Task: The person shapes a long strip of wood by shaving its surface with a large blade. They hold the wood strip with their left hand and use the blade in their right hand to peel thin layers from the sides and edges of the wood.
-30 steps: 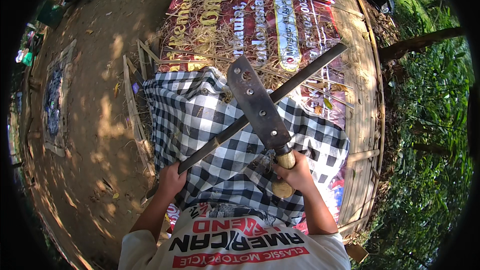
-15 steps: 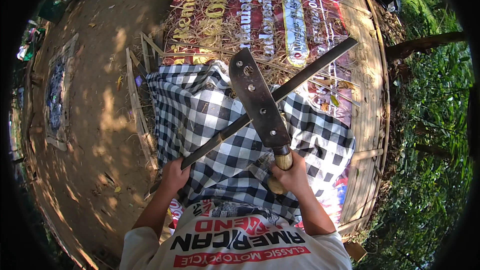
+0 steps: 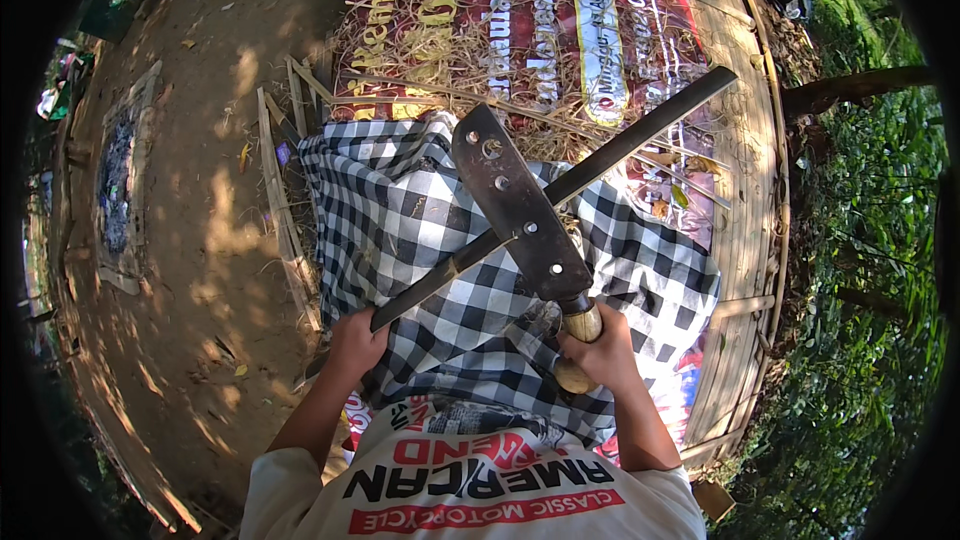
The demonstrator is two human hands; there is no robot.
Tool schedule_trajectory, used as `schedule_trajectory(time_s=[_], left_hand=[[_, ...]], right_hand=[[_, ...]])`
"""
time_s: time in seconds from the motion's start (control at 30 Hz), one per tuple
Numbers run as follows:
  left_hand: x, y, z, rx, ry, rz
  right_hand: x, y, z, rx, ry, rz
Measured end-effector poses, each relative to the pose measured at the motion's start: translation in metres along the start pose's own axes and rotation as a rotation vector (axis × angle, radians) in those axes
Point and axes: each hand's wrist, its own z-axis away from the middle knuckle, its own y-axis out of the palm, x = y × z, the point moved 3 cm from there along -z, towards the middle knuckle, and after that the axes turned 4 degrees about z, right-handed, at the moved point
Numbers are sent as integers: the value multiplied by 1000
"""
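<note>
My right hand (image 3: 604, 348) is wrapped round the pale wooden handle of a broad, dark machete (image 3: 518, 202). Its blade points away from me, tilted to the left, with several shiny round spots along it. Under the blade crosses a long, dark strip that looks like split bamboo (image 3: 652, 126), running from lower left to upper right. My left hand (image 3: 357, 345) is closed round the strip's near end. A black-and-white checked cloth (image 3: 400, 205) covers my lap beneath both. Where the blade meets the strip, the contact edge is hidden.
Beyond the cloth lies a red printed banner (image 3: 440, 60) strewn with thin shavings. Wooden slats (image 3: 275, 195) lie at the left beside bare earth (image 3: 215, 240). A bamboo platform (image 3: 740, 240) borders the right, with green plants (image 3: 860, 230) past it.
The machete has tipped a little further left, and my right hand has shifted slightly right. The strip's far end sits slightly farther up and right. Both grips are unchanged.
</note>
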Motion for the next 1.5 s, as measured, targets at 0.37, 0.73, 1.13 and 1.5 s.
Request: schedule_trajectory(time_s=[0.37, 0.73, 1.13, 1.5], left_hand=[[-4, 3, -1, -10, -8, 17], [-2, 6, 1, -16, -39, 13], [8, 10, 1, -8, -35, 19], [14, 3, -10, 196, -129, 153]], right_hand=[[12, 5, 5, 98, 60, -34], [-6, 16, 9, 203, 128, -228], [-22, 24, 12, 233, 185, -333], [-19, 31, 12, 217, 129, -362]])
